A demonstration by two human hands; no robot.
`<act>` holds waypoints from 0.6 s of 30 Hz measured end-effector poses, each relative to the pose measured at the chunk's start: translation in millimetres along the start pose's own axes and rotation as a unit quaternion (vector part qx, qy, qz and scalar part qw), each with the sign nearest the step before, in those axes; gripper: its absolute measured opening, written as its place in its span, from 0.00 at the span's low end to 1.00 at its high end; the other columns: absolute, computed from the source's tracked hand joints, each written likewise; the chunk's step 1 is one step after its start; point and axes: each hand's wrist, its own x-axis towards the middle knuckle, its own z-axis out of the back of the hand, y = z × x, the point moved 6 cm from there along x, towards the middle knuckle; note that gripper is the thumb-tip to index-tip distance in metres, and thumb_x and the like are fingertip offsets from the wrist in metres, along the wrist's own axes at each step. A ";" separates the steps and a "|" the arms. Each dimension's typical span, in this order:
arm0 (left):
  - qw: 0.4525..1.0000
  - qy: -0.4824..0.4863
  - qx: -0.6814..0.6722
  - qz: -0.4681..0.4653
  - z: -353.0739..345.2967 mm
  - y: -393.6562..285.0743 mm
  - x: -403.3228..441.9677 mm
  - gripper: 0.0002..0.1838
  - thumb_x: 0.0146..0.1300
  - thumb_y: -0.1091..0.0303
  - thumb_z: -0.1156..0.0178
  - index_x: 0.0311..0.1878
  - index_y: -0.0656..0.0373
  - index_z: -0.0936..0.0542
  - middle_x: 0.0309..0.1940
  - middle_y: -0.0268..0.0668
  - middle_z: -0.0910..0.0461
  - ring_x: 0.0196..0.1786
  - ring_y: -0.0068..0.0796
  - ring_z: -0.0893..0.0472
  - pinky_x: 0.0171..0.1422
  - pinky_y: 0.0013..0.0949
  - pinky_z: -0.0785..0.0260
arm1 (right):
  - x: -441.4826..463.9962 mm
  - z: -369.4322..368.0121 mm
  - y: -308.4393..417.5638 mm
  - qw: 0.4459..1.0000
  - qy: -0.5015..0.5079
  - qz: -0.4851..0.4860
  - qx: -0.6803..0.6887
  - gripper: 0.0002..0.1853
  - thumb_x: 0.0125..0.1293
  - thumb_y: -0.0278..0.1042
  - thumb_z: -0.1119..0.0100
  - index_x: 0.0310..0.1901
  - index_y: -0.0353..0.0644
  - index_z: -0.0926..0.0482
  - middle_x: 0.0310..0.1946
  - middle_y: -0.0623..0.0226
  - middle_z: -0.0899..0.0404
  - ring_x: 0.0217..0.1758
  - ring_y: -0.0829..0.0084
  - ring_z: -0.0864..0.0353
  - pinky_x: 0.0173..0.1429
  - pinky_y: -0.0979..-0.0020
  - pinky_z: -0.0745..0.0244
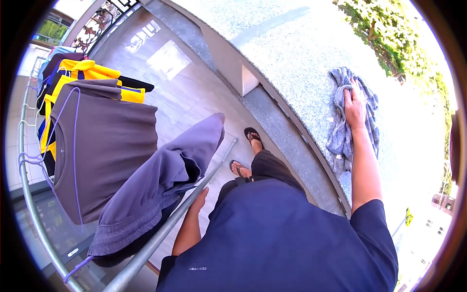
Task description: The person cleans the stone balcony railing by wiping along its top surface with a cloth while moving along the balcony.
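Observation:
A crumpled grey-blue cloth [340,117] lies on the speckled stone ledge [287,63]. On top of it rests my right hand [356,104], palm down, with thumb and fingers stretched out over the folds. My left hand [197,200] is beside a metal rail [168,228] at the lower middle; its fingers are mostly hidden, so I cannot tell whether they grip the rail. Purple-grey trousers [151,187] drape over that rail, just left of the hand. A dark grey shirt [109,146] hangs beyond them on a purple hanger [76,117].
More clothes, including yellow ones [90,70], hang at the upper left above the shiny floor [170,92]. Another rail [36,224] curves along the left. My sandalled feet [253,138] stand near the ledge's base. Green plants [384,34] grow beyond the ledge.

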 end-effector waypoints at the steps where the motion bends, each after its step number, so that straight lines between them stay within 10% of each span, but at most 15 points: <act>1: 1.000 -0.007 0.023 0.004 -0.2 2.2 -1.2 0.36 0.75 0.40 0.40 0.71 0.63 0.24 0.50 0.40 0.17 0.55 0.32 0.18 0.59 0.40 0.29 | 18.0 -9.5 -14.3 1.000 -0.012 0.008 0.004 0.31 0.80 0.48 0.47 0.76 0.38 0.30 0.75 0.47 0.29 0.81 0.51 0.34 0.84 0.54 0.44; 8: 0.999 0.009 0.020 -0.048 14.1 42.8 -10.0 0.32 0.77 0.44 0.43 0.64 0.67 0.22 0.51 0.42 0.16 0.54 0.33 0.20 0.64 0.41 0.29 | 100.4 -55.6 62.2 0.970 0.008 -0.193 -0.147 0.30 0.79 0.53 0.54 0.68 0.35 0.24 0.78 0.49 0.32 0.82 0.51 0.37 0.83 0.50 0.47; 14: 0.998 -0.018 -0.046 0.036 35.5 59.8 -42.0 0.30 0.76 0.44 0.41 0.72 0.55 0.24 0.50 0.33 0.19 0.51 0.27 0.21 0.61 0.41 0.29 | 45.2 -45.8 163.2 0.933 0.201 0.280 0.101 0.35 0.76 0.54 0.42 0.77 0.42 0.31 0.83 0.56 0.39 0.89 0.57 0.51 0.89 0.48 0.62; 18: 0.988 -0.076 -0.128 0.034 36.8 87.0 -56.9 0.25 0.77 0.41 0.41 0.59 0.52 0.18 0.47 0.29 0.19 0.49 0.23 0.22 0.53 0.36 0.32 | 62.6 -26.9 132.9 0.908 0.260 0.324 -0.048 0.42 0.72 0.64 0.44 0.81 0.51 0.36 0.86 0.65 0.47 0.90 0.59 0.56 0.90 0.50 0.64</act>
